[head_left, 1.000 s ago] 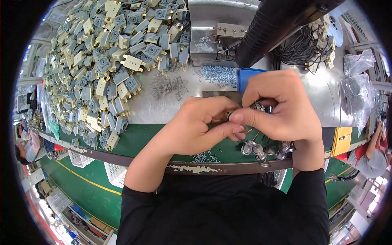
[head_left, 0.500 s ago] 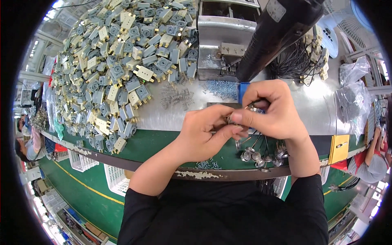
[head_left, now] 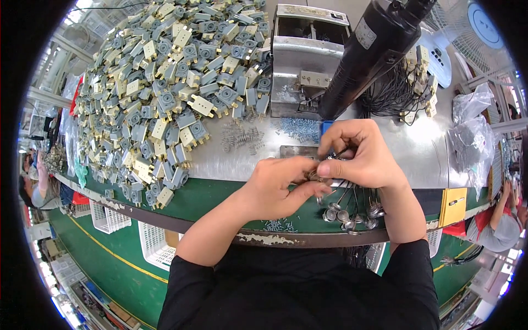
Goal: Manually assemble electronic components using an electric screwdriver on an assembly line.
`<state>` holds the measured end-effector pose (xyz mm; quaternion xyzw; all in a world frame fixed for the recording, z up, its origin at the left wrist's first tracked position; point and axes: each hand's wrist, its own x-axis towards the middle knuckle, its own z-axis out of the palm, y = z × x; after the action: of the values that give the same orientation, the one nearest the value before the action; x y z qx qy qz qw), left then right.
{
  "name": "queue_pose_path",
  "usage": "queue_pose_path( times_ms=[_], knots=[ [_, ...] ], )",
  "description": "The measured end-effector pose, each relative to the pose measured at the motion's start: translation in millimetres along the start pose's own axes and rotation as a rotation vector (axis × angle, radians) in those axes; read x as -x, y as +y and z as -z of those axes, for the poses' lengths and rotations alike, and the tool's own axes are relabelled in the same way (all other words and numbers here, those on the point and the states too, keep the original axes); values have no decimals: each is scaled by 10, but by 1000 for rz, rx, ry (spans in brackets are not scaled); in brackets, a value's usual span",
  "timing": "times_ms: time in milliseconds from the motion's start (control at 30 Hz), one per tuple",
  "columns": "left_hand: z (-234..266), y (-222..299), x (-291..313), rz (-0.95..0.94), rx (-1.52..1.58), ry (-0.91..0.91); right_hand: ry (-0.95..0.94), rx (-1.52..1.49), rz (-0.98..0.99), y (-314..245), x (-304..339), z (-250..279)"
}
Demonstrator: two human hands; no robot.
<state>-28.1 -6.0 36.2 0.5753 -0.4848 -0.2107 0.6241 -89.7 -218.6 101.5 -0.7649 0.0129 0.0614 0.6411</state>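
My left hand point(head_left: 283, 184) and my right hand point(head_left: 360, 157) meet fingertip to fingertip over the front of the bench. A short piece of black wire point(head_left: 342, 152) shows between the curled fingers and thumb of my right hand. The left thumb and fingers close around something small at the meeting point, mostly hidden by the fingertips. Below my right hand, several round metal caps on black leads point(head_left: 352, 214) lie bunched on the green mat point(head_left: 231, 201). Small loose screws point(head_left: 278, 225) lie at the bench's front edge, nearest to my left forearm.
A large heap of grey and cream plug housings point(head_left: 165, 99) covers the left. Behind my hands are springs point(head_left: 242, 137), blue-silver screws point(head_left: 300, 129) and a metal fixture point(head_left: 308, 60) beside a black cylindrical tool point(head_left: 366, 49). Wired plugs point(head_left: 412, 93) and a yellow pad point(head_left: 452, 206) are at right.
My right hand has lowered slightly, its fingers shifting around the wire. The left hand stays against it, its thumb and fingers a little farther apart. The view has tilted slightly.
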Motion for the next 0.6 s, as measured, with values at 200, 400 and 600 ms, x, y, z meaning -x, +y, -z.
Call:
queue_pose_path(
  times_ms=[200, 400, 600],
  knots=[
    [131, 14, 0, 382, 781, -3, 49, 327, 612, 162, -86, 87],
    [168, -157, 70, 436, 1248, -20, -3, 358, 592, 135, -78, 34],
    [192, 46, -88, 573, 793, 156, 34, 370, 544, 146, -30, -9]
  ],
)
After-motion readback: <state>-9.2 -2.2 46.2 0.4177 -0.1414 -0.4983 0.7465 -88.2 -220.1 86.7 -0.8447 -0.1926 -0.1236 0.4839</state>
